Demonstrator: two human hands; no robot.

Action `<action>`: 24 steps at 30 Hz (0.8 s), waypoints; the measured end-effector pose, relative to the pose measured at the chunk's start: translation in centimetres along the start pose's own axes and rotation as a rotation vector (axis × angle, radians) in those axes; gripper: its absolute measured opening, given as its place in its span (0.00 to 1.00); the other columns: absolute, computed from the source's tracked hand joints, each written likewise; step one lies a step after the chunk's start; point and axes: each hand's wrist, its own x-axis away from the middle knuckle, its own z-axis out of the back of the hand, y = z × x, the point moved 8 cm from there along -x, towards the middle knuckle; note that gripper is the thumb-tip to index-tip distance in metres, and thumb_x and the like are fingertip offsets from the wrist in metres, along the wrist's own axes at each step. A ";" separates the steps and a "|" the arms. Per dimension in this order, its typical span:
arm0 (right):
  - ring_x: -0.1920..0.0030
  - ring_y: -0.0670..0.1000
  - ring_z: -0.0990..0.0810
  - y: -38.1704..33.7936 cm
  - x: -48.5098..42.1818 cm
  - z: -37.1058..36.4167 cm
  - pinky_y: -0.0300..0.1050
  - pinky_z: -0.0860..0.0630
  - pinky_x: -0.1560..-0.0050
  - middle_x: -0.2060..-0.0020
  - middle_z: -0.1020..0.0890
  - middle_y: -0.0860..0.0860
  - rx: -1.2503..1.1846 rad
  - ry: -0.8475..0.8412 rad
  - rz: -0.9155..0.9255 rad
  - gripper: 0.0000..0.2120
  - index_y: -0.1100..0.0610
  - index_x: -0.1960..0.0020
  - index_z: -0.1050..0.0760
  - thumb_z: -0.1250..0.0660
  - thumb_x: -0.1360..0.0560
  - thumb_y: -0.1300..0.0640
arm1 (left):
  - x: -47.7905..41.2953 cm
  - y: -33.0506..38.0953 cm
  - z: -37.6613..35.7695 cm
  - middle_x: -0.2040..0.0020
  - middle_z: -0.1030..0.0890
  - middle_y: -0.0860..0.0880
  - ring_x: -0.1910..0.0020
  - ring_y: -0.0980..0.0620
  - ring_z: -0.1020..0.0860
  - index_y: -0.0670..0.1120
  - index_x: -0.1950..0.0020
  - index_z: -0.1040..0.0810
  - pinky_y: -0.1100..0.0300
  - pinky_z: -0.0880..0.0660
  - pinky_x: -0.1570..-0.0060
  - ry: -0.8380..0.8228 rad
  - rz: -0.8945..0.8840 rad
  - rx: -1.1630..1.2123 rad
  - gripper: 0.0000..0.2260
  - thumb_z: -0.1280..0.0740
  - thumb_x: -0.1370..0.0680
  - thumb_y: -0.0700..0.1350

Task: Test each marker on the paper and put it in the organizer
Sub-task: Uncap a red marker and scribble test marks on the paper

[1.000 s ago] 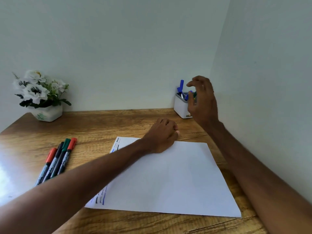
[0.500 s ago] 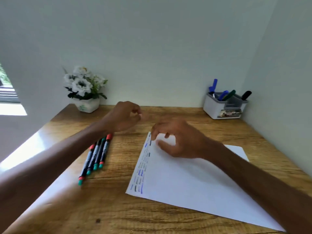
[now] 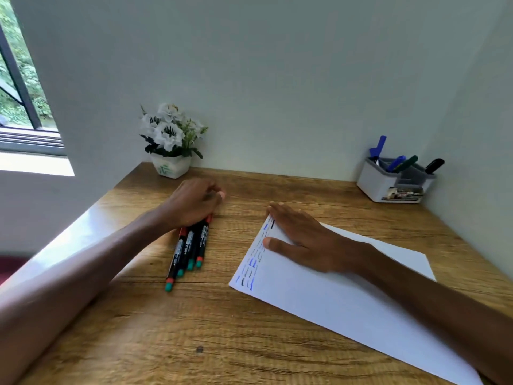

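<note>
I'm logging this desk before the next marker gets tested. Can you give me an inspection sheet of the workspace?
Surface: wooden desk, small dark spot.
Job's things: four markers lying side by side; paper with test strokes; organizer holding four markers.
Clutter: flower pot.
Grippers: left hand over the marker caps; right hand flat on the paper.
Cables: nothing seen.
Surroundings: walls, window.

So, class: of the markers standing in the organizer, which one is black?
The marker at the far right of the organizer, leaning towards the side wall. The others there are blue or dark green.
</note>
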 end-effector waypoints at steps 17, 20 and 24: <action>0.48 0.52 0.19 -13.1 -5.5 3.9 0.46 0.23 0.48 0.44 0.16 0.55 0.051 0.313 0.581 0.13 0.60 0.39 0.18 0.31 0.22 0.67 | 0.9 -2.5 1.4 0.47 0.16 0.49 0.45 0.52 0.19 0.43 0.43 0.17 0.54 0.23 0.42 0.161 0.174 0.351 0.17 0.45 0.13 0.47; 0.52 0.47 0.23 -12.7 -5.5 4.0 0.43 0.25 0.53 0.46 0.17 0.55 0.062 0.290 0.572 0.10 0.60 0.41 0.17 0.29 0.22 0.65 | 1.0 -2.1 0.9 0.50 0.17 0.53 0.51 0.59 0.20 0.45 0.44 0.17 0.62 0.26 0.52 0.134 0.136 0.305 0.16 0.44 0.13 0.47; 0.50 0.49 0.22 -12.1 -4.8 3.9 0.44 0.25 0.53 0.45 0.17 0.56 0.107 0.253 0.565 0.11 0.60 0.41 0.17 0.30 0.22 0.68 | 0.7 -1.6 0.4 0.51 0.17 0.53 0.51 0.59 0.19 0.46 0.45 0.17 0.68 0.29 0.56 0.103 0.105 0.234 0.15 0.42 0.14 0.47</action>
